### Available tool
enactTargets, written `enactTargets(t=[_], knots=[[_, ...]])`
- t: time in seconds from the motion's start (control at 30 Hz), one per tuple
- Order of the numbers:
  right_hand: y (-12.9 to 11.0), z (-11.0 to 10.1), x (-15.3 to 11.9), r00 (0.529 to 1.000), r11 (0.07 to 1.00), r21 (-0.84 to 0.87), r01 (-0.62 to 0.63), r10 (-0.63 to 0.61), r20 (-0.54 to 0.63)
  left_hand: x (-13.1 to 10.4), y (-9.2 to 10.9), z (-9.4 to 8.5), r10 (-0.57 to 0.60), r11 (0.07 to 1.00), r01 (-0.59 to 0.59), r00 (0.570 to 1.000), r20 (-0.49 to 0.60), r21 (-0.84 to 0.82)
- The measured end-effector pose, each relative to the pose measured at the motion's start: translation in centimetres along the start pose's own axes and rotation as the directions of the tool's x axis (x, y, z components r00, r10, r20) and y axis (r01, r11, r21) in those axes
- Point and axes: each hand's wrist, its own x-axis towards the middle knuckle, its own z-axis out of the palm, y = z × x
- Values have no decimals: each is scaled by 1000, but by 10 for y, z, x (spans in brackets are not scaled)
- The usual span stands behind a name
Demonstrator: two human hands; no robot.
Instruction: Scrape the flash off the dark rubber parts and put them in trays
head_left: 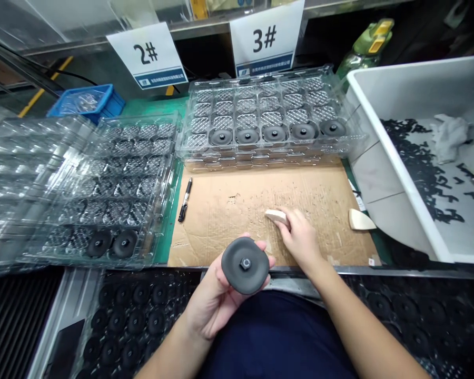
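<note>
A black rounded disc with a metal nut-like centre faces up in my left hand, whose fingers wrap round its edge from below. My right hand pinches a small pale block just over the cardboard sheet, to the right of the disc and apart from it. Behind the cardboard, a stack of clear trays holds several black discs in its front row. Another clear tray at the left has two black discs in its nearest row.
A black pen lies on the cardboard's left part, and a second pale block at its right edge. At the right stands a white bin with black scraps. A blue basket and a green bottle are further back.
</note>
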Motion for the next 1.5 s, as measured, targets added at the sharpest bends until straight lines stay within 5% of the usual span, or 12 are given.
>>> enactTargets(t=[0.27,0.37,0.47,0.6,0.67,0.77,0.87,1.0,1.13,1.27,1.37,1.5], knots=[[-87,-57,-31,992,935,340,98,-119,43,2,-6,-1,163,983,-147,975,-151,108],[-123,-73,-35,920,890,310,335,-380,97,5,-8,4,147,981,-127,980,-137,148],[-138,-75,-34,868,904,243,352,-412,276,6,-7,7,198,970,-173,970,-140,169],[-142,-71,-33,893,885,234,403,-436,110,5,-4,6,235,960,-210,964,-127,185],[-137,-75,-33,890,883,303,358,-421,175,3,-2,4,224,961,-204,970,-98,186],[-120,-84,-33,907,921,365,137,-265,327,-1,1,4,222,965,-206,970,-93,161],[-97,-87,-36,986,903,427,-39,-34,164,-2,2,8,204,975,-194,975,-88,112],[-88,-85,-44,992,893,436,-110,73,101,-1,1,14,164,984,-158,984,-66,79],[-114,-87,-47,995,922,382,72,-90,32,0,-3,13,168,984,-164,984,-56,71],[-138,-82,-37,893,871,337,358,-424,147,1,-4,7,156,981,-148,986,-60,126],[-142,-75,-29,864,899,312,307,-401,305,0,-6,3,192,973,-173,974,-118,151],[-141,-76,-24,884,882,361,305,-403,238,0,-5,0,181,975,-163,977,-110,154]])
